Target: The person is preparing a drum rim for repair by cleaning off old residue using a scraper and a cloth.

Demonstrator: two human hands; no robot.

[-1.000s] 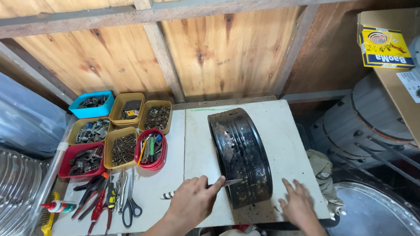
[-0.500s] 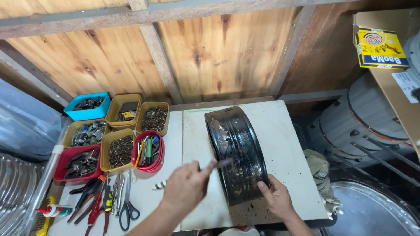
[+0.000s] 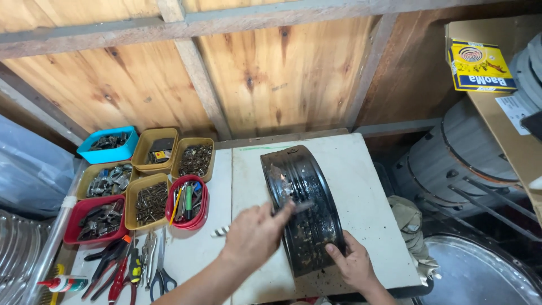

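Metal rim [image 3: 302, 209] stood on edge on the table [image 3: 361, 186], right of centre. Trays of hardware [image 3: 149, 175] sat left of it; pliers and scissors [image 3: 135, 268] lay in front of the trays.

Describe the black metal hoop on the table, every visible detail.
The hoop is a broad black ring that looks like metal, glossy outside, its inner face scuffed and crusted with brownish grime. It stands on edge, upright, on the white table. The right hand steadies its near edge; the left hand holds a thin tool against its inner wall. Dark crumbs lie below it.
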